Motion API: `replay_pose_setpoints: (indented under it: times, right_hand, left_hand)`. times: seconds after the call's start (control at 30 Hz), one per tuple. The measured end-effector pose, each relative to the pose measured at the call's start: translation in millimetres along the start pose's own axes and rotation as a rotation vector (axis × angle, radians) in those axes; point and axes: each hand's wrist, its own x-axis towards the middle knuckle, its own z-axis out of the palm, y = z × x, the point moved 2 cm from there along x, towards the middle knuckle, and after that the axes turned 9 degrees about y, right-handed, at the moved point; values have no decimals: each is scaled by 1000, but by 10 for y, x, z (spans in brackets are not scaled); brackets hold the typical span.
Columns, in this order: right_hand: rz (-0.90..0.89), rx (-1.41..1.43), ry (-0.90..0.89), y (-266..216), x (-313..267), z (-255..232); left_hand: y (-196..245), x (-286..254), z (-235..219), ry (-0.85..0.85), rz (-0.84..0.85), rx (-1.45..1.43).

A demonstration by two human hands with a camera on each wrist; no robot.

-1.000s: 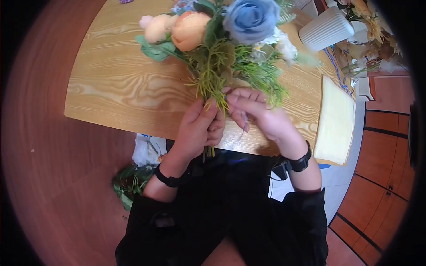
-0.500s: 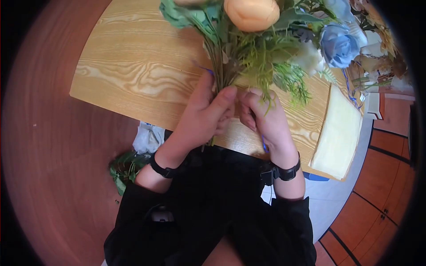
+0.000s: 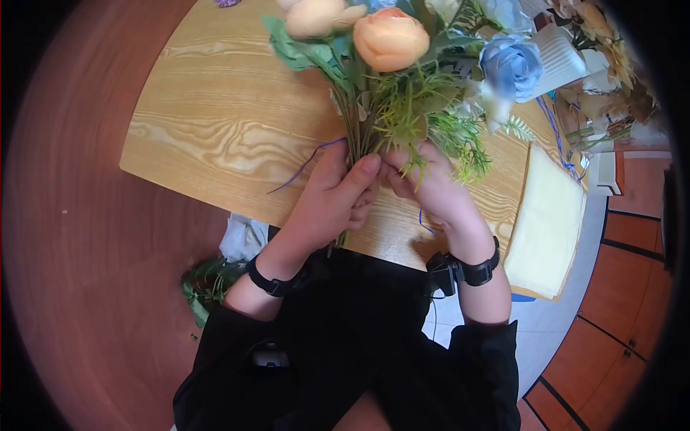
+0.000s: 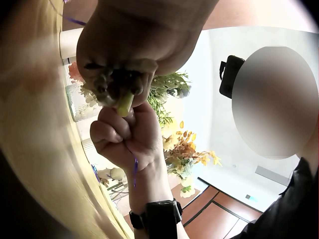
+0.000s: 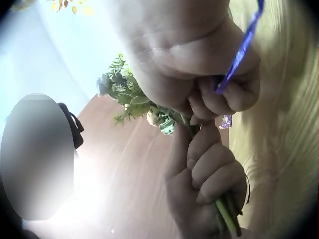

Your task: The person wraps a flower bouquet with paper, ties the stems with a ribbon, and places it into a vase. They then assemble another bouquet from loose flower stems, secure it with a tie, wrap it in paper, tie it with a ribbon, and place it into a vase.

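Note:
My left hand (image 3: 334, 197) grips the stems (image 3: 357, 133) of an artificial bouquet, with cut stem ends (image 5: 227, 214) poking out below the fist in the right wrist view. The bouquet carries a peach flower (image 3: 392, 41), a blue rose (image 3: 512, 63) and green sprigs (image 3: 413, 108). Close against the left hand, my right hand (image 3: 431, 179) has its fingers curled on a thin blue-purple ribbon (image 5: 244, 50), whose tail hangs from the fist. Another length of ribbon (image 3: 305, 164) trails leftward from behind the left hand. Where the ribbon passes around the stems is hidden by the hands.
A stack of pale yellow sheets (image 3: 546, 223) lies at the wooden table's (image 3: 208, 100) right side. Behind it are a white ribbed vase (image 3: 559, 65), more ribbon (image 3: 553, 129) and other flowers (image 3: 596, 32). A white bag (image 3: 237, 238) and leafy cuttings (image 3: 208, 284) sit below the left edge.
The bouquet's flower heads have swung to the right. A ribbon end now extends out left of the left hand. The right hand's fingers have curled in closer beside the stems.

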Motion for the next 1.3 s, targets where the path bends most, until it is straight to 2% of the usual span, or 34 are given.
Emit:
replay_pose_setpoints:
  times: [0.1,0.3,0.37,0.4,0.47,0.6,0.77,0.8,0.87,0.9,0.97,1.0,1.1,1.17,1.2,1.23,1.27,1.3]
  right_hand:
    - [46,35,10,-12,13,39]
    - [24,128,-138,32,19,46]
    - [-34,35,-29,-1,-23,96]
    - [-33,35,-29,7,-30,98]
    - [-141,-59,-23,6,-41,96]
    - [-190,-124,4,22,-77,67]
    - [-305,-197,91,38,-236,-24]
    - [-301,-193,97,40,-289,-44]
    - [-272,83,102,46,-390,-96]
    - [-266,85,110,57,-418,-86]
    - [-640,-129,230,20,-484,-18]
    - [-733,-240,259,46,-521,11]
    - [-766,-260,294,71,-626,246]
    - [-743,-271,299,73,-622,436]
    - [-884,-364,351,52,-599,525]
    - [-1028,-460,403,23,-564,608]
    - [-1027,-458,417,6,-542,678]
    - [-997,-555,395,-2,-522,757]
  left_hand:
    - [-50,28,-30,-4,22,9]
    - [-58,52,-117,95,16,30]
    - [-57,57,-138,88,1,-2]
    - [-58,53,-138,89,-1,-3]
    - [-61,44,-137,119,2,43]
    - [-89,71,-164,154,22,59]
    - [-52,47,-166,184,-58,18]
    - [-67,52,-170,181,-64,21]
    - [-107,68,-173,170,14,53]
    - [-144,82,-166,166,5,53]
    - [-198,126,-153,167,37,47]
    - [-212,134,-162,160,32,52]
    - [-318,156,-181,99,-14,113]
    - [-434,148,-144,123,779,528]
    - [-714,206,-249,105,771,530]
    - [-1108,322,-427,26,512,170]
    - [-1172,366,-420,-44,242,-180]
    - [-1196,369,-435,-53,233,-173]
